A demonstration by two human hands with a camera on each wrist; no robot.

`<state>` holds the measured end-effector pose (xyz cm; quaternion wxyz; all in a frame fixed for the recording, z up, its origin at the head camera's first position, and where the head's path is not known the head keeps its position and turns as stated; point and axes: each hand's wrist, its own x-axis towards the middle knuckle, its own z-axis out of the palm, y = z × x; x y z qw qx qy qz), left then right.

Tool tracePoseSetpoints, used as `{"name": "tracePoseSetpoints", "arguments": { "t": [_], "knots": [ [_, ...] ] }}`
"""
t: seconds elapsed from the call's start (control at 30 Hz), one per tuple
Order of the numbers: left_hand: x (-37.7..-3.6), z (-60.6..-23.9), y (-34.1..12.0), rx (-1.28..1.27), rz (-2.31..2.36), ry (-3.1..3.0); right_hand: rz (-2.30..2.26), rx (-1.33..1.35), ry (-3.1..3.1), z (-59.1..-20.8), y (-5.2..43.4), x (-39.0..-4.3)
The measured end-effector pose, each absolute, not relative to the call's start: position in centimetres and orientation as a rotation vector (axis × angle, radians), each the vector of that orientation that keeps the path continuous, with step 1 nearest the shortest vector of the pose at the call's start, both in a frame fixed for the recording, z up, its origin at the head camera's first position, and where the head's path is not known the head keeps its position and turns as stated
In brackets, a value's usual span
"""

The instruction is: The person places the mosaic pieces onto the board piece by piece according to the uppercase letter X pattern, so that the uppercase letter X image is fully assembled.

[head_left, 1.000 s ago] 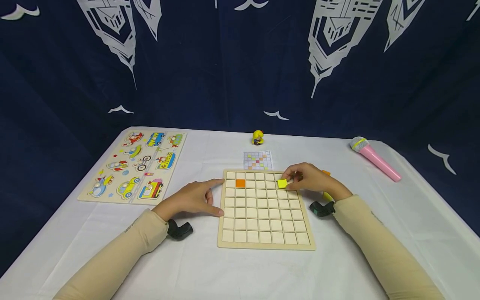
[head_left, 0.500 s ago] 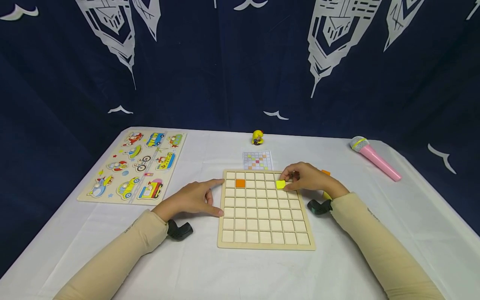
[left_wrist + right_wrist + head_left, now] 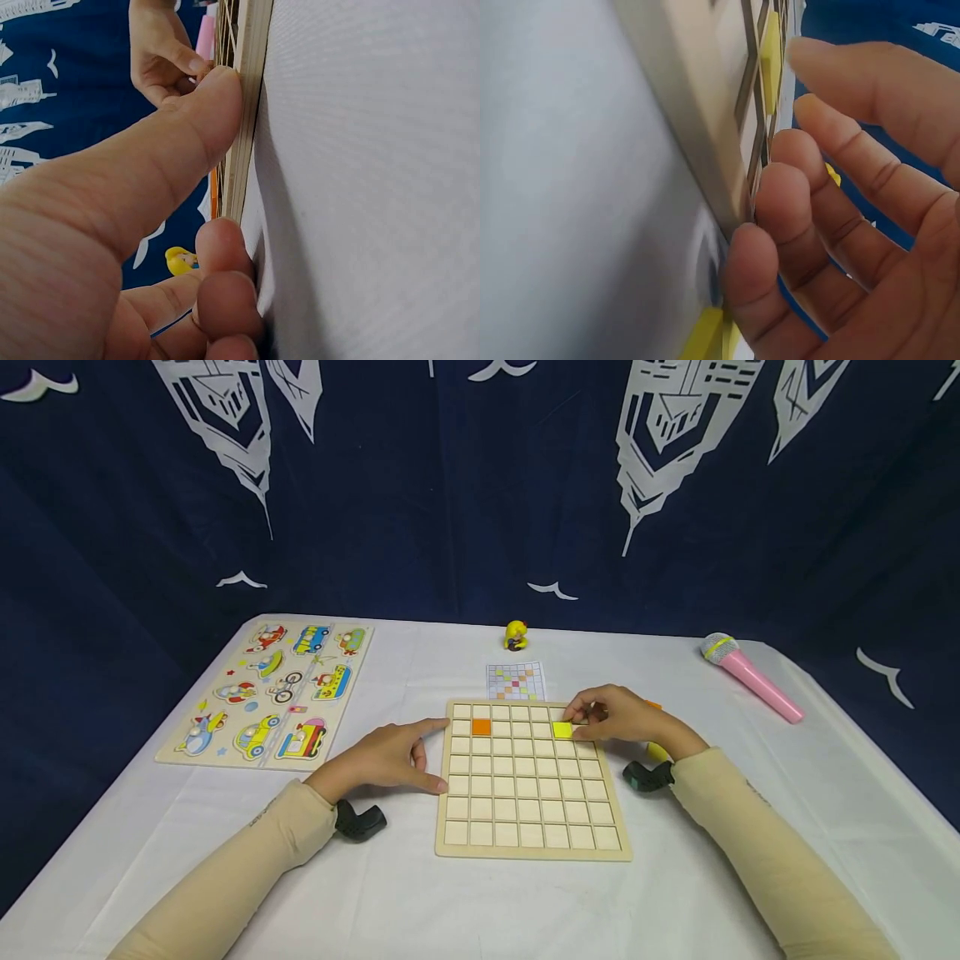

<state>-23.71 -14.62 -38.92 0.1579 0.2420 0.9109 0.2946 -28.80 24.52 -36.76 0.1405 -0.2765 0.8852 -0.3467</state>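
Bright-yellow square tile has levelled slightly, now lying toward the far right of the pale wooden grid board — likely light, stiff, best pinched by its edges. Over the board's right edge, the right hand curves loosely, apparently gripping nothing; along the board's left edge, the left hand touches, thumb and forefinger spread wide.

Hands, two: left hand, right hand. Sleeves, two. Black wrist devices, two. Grid board, one, seven rows by seven columns. Orange tile, one; yellow tile, one. Half-hidden pieces, number unclear from where I stand. Pattern card, picture board, microphone, figurine: one each.
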Motion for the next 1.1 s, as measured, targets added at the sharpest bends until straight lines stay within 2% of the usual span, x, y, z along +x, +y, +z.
{"name": "tracePoseSetpoints", "arguments": {
  "t": [0.77, 1.1],
  "knots": [
    [-23.8, -39.0, -14.6, 0.693, 0.84, 2.604, -1.239, -0.806, 2.674, -36.4, 29.9, -26.6],
    [-23.7, -39.0, -14.6, 0.695, 0.844, 2.599, -1.219, -0.562, 2.652, -35.8, 33.1, -26.4]
  ]
}}
